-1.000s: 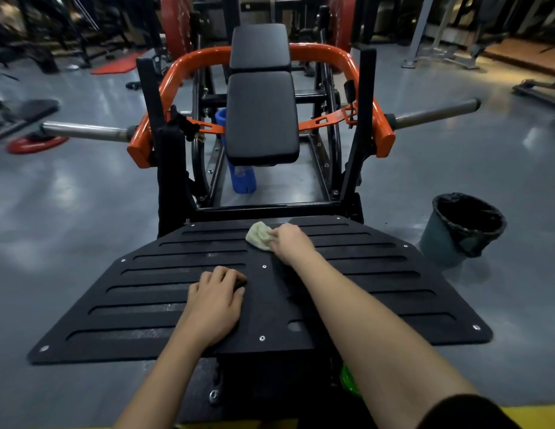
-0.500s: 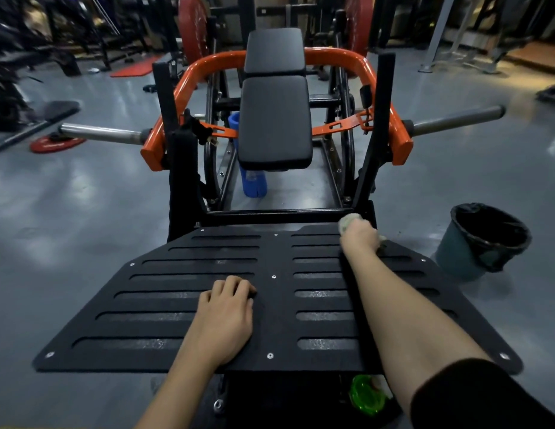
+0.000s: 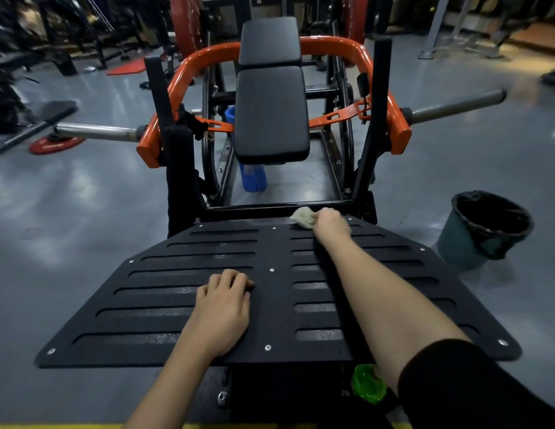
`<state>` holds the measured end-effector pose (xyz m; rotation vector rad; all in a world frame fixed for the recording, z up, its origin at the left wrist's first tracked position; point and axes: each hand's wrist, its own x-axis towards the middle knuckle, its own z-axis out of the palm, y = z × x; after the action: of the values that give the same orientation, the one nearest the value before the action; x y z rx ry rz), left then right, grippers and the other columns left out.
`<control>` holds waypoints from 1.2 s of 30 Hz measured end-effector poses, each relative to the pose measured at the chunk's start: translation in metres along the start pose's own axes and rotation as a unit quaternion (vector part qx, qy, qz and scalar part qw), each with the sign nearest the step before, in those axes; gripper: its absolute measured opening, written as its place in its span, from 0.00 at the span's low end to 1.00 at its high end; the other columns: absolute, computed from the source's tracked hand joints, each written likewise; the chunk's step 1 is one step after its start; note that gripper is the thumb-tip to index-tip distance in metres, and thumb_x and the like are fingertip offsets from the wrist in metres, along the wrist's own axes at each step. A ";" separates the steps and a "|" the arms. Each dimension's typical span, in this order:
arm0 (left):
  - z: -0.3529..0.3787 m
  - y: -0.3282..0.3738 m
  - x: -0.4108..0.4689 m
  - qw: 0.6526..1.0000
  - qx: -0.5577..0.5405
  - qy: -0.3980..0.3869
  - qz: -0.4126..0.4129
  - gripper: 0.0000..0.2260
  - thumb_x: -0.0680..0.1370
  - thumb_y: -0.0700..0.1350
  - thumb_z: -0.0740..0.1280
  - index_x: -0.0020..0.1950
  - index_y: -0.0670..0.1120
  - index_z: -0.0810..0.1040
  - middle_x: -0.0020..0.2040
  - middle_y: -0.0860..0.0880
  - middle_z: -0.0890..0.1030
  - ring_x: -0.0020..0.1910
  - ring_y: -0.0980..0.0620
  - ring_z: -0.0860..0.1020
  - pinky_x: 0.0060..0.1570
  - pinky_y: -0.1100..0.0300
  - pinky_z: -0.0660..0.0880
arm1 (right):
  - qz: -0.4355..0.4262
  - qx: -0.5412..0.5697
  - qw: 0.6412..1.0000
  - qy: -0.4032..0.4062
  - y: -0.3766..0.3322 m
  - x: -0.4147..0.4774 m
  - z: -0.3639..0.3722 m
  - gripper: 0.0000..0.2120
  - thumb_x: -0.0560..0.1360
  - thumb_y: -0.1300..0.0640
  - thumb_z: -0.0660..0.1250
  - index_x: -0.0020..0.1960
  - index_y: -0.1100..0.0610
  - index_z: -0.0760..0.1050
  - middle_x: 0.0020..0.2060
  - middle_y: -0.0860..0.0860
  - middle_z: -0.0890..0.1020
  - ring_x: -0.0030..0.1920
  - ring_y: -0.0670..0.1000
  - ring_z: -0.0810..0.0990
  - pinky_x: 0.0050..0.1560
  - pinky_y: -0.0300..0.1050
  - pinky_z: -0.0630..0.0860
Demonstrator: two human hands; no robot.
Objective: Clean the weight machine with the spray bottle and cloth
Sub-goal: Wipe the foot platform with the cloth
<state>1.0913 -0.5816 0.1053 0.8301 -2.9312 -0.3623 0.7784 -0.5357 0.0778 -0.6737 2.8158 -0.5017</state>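
Note:
The weight machine has a black slotted footplate, an orange frame and black back pads. My right hand reaches to the plate's far edge, right of centre, and grips a crumpled pale green cloth pressed onto the plate. My left hand rests on the near middle of the plate, fingers bent, holding nothing. A green translucent object shows below the plate's near edge, partly hidden by my right arm. I cannot tell if it is the spray bottle.
A blue bottle stands on the floor under the pads. A bin with a black liner sits right of the plate. Steel bars stick out sideways from the frame. A red weight plate lies at the left.
My right hand slid the cloth from the plate's middle to its right far corner, then a little back to the left. My left hand stayed in place.

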 end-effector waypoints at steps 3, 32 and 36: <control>0.000 0.000 0.000 1.000 -0.001 0.002 0.000 0.10 0.86 0.52 0.53 0.64 0.56 0.69 0.64 0.58 0.66 0.65 0.53 0.64 0.65 0.53 0.62 | 0.067 -0.035 0.996 0.048 0.066 0.014 -0.023 0.16 0.83 0.61 0.57 0.68 0.56 0.75 0.66 0.58 0.75 0.66 0.63 0.76 0.65 0.61 0.73; -0.007 0.000 -0.007 0.999 -0.039 0.002 -0.002 0.14 0.84 0.53 0.57 0.67 0.52 0.73 0.66 0.52 0.73 0.65 0.47 0.69 0.63 0.50 0.67 | -0.102 0.030 0.994 0.011 0.008 -0.271 -0.042 0.20 0.80 0.57 0.62 0.65 0.38 0.79 0.59 0.44 0.75 0.54 0.56 0.79 0.59 0.49 0.75; -0.010 -0.001 -0.009 0.999 -0.045 -0.007 0.007 0.15 0.85 0.52 0.56 0.69 0.50 0.73 0.68 0.51 0.73 0.66 0.47 0.69 0.65 0.50 0.67 | -0.105 0.052 0.993 -0.008 0.010 -0.291 -0.053 0.19 0.80 0.52 0.65 0.69 0.38 0.76 0.62 0.42 0.74 0.58 0.53 0.79 0.60 0.46 0.75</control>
<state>1.1008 -0.5792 0.1145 0.7966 -2.9075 -0.4984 1.0147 -0.3765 0.1569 -0.9532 2.6956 -0.6720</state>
